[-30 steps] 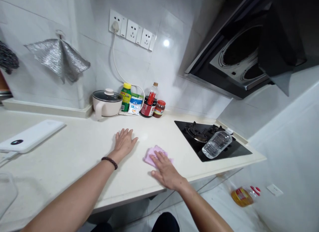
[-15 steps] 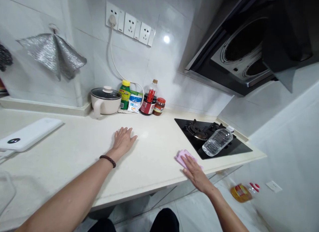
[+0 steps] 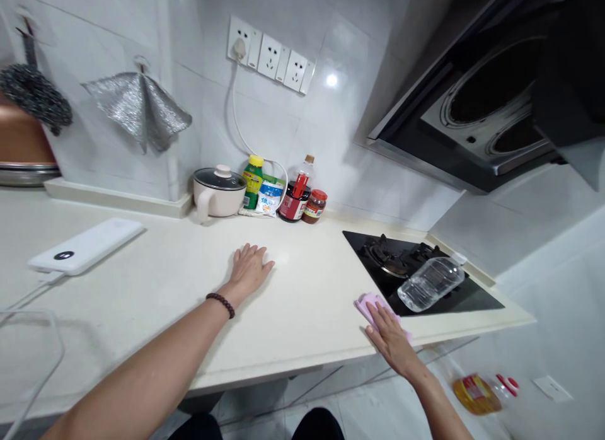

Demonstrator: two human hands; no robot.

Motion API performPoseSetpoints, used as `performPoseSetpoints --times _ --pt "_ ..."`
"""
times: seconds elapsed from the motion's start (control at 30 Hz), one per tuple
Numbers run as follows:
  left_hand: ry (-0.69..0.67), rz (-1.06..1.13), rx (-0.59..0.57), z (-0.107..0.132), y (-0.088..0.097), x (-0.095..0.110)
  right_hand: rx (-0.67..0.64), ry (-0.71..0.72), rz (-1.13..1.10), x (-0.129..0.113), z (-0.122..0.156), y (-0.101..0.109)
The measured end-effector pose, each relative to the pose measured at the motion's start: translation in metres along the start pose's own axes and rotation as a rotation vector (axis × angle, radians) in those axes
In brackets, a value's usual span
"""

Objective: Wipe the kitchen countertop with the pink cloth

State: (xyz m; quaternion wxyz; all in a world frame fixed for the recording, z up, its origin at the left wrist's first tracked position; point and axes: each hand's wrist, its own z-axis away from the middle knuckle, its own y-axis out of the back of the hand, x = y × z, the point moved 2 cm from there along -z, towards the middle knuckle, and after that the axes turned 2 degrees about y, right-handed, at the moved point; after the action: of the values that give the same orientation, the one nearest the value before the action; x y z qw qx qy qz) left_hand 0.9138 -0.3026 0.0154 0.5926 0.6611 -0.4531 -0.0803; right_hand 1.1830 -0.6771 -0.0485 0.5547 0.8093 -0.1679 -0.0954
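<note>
My left hand (image 3: 249, 266) lies flat on the pale countertop (image 3: 155, 282), fingers spread, holding nothing; a dark bead bracelet circles its wrist. My right hand (image 3: 390, 336) presses flat on a pink cloth (image 3: 367, 303) near the counter's front edge, right beside the black gas hob (image 3: 378, 273). A clear plastic bottle (image 3: 430, 282) lies on its side on the hob, just right of the cloth.
A small lidded pot (image 3: 218, 191), bottles and a jar (image 3: 314, 205) stand at the wall. A white power bank (image 3: 85, 246) with cable lies at left. The range hood (image 3: 477, 106) hangs above the hob. An oil bottle (image 3: 479, 393) lies on the floor.
My right hand has slid the pink cloth rightward from the counter's middle to the hob's edge. My left hand has stayed put.
</note>
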Motion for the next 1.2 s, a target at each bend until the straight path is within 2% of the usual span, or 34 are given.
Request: performPoseSetpoints --times 0.17,0.27,0.5,0.63,0.73,0.87,0.93,1.03,1.13,1.2 --pt "-0.019 0.015 -0.006 -0.001 -0.001 -0.001 -0.128 -0.036 -0.045 -0.003 -0.031 0.0" --pt "-0.016 0.022 -0.006 0.0 0.0 -0.001 -0.224 -0.096 -0.039 0.005 -0.058 -0.002" --pt "-0.018 0.025 -0.028 0.0 0.0 0.001 -0.336 -0.26 0.044 0.021 -0.128 -0.018" --pt "-0.02 0.023 -0.026 0.0 -0.003 0.002 -0.403 -0.333 0.047 0.015 -0.169 -0.023" --pt "-0.023 0.028 -0.021 -0.001 -0.005 0.002 -0.396 -0.339 -0.001 0.002 -0.201 -0.027" --pt "-0.029 0.042 -0.019 -0.001 -0.007 0.001 -0.383 -0.265 -0.064 -0.034 -0.247 -0.038" --pt "-0.031 0.05 -0.014 -0.001 -0.007 0.001 -0.389 -0.193 -0.096 -0.064 -0.269 -0.046" --pt "-0.027 0.056 0.003 -0.001 -0.004 0.002 -0.406 -0.053 -0.15 -0.121 -0.295 -0.057" --pt "-0.023 0.067 0.041 -0.002 -0.001 0.002 -0.43 0.135 -0.202 -0.182 -0.304 -0.062" --pt "-0.026 0.084 0.079 -0.002 0.002 0.002 -0.437 0.281 -0.235 -0.214 -0.298 -0.059"
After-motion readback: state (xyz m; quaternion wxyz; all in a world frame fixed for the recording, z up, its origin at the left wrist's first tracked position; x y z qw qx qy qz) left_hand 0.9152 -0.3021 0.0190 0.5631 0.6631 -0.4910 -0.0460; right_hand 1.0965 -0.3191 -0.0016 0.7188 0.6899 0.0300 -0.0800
